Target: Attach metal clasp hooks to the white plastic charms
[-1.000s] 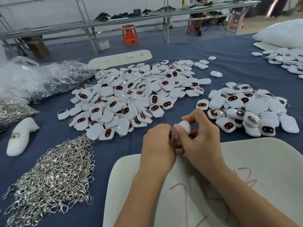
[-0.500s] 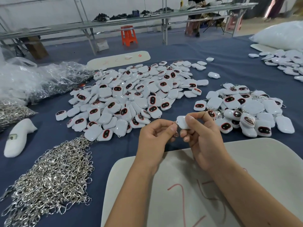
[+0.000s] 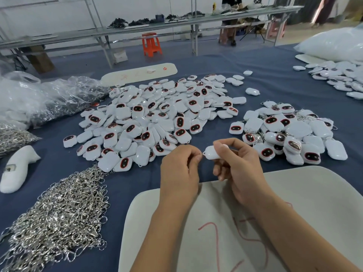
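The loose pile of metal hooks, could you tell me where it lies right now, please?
In the head view the hook pile lies on the blue cloth at lower left, left of the left hand, just below the big charm heap.

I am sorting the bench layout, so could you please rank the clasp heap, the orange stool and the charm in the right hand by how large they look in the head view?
1. clasp heap, nearest the camera.
2. orange stool, far back, so its true size is unsure.
3. charm, pinched in the right hand.
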Motion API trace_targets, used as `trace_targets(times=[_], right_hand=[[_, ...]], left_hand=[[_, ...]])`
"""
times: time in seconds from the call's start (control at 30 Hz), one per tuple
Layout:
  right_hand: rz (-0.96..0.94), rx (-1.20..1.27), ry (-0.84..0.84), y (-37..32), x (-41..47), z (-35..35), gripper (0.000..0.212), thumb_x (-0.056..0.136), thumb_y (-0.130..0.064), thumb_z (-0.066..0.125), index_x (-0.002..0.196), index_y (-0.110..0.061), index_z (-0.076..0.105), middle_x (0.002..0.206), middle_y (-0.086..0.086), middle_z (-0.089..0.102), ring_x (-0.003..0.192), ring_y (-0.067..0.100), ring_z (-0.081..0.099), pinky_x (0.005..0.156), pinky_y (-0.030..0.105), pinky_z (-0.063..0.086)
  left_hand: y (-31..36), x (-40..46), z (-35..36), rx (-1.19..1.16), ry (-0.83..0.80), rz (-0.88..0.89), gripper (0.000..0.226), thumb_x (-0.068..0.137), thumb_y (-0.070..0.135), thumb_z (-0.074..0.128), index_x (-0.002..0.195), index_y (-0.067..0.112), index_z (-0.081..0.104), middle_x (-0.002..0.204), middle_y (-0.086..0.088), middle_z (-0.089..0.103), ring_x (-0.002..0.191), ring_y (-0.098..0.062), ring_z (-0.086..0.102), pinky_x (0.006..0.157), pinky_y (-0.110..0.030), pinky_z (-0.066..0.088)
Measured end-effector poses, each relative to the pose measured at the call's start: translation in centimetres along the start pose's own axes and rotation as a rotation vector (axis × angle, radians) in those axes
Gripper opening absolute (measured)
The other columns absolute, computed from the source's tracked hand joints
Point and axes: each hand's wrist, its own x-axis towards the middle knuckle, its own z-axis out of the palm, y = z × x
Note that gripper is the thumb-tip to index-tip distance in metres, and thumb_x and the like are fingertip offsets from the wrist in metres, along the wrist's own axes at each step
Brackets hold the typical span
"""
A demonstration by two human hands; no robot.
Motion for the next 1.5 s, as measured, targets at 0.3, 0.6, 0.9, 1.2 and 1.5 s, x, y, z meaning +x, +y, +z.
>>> trace_targets(times=[0.3,0.6,0.9,1.2,1.5], right_hand=[[-0.32,-0.602,0.122,0.5,-0.5,0.1,0.012,0.1,-0.016,0.066,0.093,-0.025,0.068,0.07,-0.001,0.069,0.044,0.02,0.065,0.042,0.024,0.049],[-0.059,-0.048,0.052,-0.1,0.3,0.2,0.016,0.107,-0.01,0.054,0.105,-0.008,0.069,0.075,0.004,0.072,0.046,0.018,0.055,0.038,0.024,0.04],[-0.012,-0.014,0.072,0.3,0.5,0.0,0.011,0.103,-0.012,0.062,0.099,-0.01,0.072,0.077,0.007,0.072,0.046,0.016,0.055,0.038,0.022,0.038],[0.037,0.062,0.035,0.0,0.6,-0.4,0.012,0.103,-0.012,0.06,0.103,-0.007,0.071,0.075,0.008,0.071,0.046,0.015,0.054,0.038,0.021,0.038],[0.03,0.11,-0.019,-0.1,0.4,-0.3,0.01,0.101,-0.013,0.062,0.102,-0.006,0.069,0.076,0.012,0.07,0.047,0.016,0.053,0.039,0.022,0.038]], left_hand=[[0.6,-0.6,1.3,0.123,-0.097,-0.124,0.019,0.087,0.002,0.064,0.074,0.017,0.063,0.074,0.006,0.06,0.069,-0.013,0.052,0.063,-0.027,0.039],[0.7,0.0,1.3,-0.92,-0.008,-0.478,0.022,0.09,0.003,0.068,0.083,0.022,0.077,0.087,-0.003,0.076,0.078,-0.012,0.067,0.072,-0.022,0.053],[0.8,0.1,0.9,-0.475,0.072,-0.234,0.017,0.091,-0.007,0.065,0.087,0.009,0.067,0.081,-0.002,0.07,0.081,-0.019,0.066,0.078,-0.025,0.051],[0.9,-0.1,0.9,-0.582,-0.028,-0.294,0.012,0.091,-0.001,0.071,0.09,0.01,0.074,0.078,0.0,0.072,0.073,-0.006,0.064,0.069,-0.015,0.05],[0.8,0.1,0.6,-0.633,-0.078,-0.335,0.014,0.095,-0.001,0.064,0.088,0.01,0.069,0.074,0.005,0.069,0.069,-0.004,0.062,0.066,-0.013,0.048]])
